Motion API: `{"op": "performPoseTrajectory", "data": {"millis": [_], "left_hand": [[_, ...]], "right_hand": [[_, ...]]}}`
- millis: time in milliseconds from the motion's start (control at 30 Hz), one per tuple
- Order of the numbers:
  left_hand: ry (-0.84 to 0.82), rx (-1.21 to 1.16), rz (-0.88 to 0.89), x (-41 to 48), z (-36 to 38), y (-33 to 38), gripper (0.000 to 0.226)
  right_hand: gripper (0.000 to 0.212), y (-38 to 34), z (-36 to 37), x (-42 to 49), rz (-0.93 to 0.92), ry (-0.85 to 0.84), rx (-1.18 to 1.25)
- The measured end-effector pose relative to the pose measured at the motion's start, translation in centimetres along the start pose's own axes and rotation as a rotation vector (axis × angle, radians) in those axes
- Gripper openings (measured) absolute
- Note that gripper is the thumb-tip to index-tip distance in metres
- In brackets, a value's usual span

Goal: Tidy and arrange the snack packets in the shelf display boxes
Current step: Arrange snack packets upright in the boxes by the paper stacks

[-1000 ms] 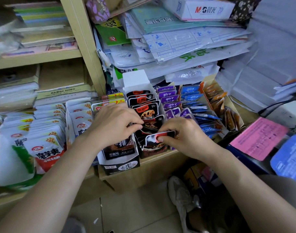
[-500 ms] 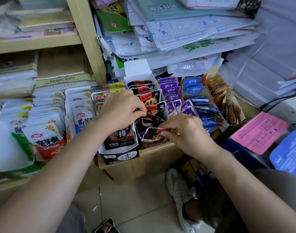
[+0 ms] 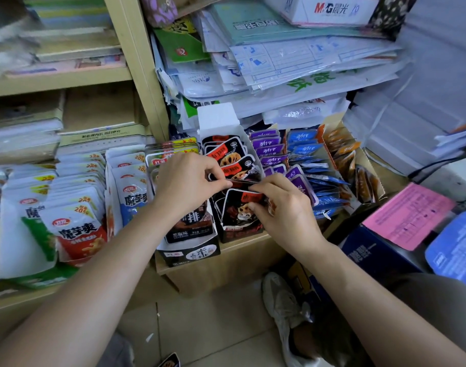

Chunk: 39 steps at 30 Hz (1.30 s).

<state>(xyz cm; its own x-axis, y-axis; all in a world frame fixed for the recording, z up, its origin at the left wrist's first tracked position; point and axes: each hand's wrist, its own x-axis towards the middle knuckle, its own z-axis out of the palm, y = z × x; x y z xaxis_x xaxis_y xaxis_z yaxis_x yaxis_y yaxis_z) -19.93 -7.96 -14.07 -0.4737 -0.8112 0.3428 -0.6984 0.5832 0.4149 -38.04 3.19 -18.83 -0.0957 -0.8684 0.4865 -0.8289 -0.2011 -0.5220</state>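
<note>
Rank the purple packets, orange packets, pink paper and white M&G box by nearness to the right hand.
1. purple packets, just behind the right hand
2. orange packets, farther to the right
3. pink paper, far right, lower down
4. white M&G box, high above, at the top

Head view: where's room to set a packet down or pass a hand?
Free: floor tiles between shoe and left forearm, beside a stray packet. Crowded: display boxes packed side by side; left hand and right hand pinch black packets in the middle box.
</note>
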Motion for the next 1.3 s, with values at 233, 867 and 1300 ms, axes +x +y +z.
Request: {"op": "performPoseTrajectory", "data": {"millis": [233,867,1300], "left_hand": [[-0.143,-0.227,0.063,0.7,-0.9,-1.8,0.004],[0.074,-0.155,0.147,0.6,-0.4,-3.0,0.014],[0.040,-0.278,0.149,0.1,-0.2,-3.3,0.013]], "right_hand": [[0.033,-0.6,-1.5,-0.5,0.081,0.049,0.186],[0.048,-1.1,-1.3,-1.0,0.107,-0.149,0.168],[0.034,1.0,-2.8,8.0,0.200,-0.172,0.247]]}}
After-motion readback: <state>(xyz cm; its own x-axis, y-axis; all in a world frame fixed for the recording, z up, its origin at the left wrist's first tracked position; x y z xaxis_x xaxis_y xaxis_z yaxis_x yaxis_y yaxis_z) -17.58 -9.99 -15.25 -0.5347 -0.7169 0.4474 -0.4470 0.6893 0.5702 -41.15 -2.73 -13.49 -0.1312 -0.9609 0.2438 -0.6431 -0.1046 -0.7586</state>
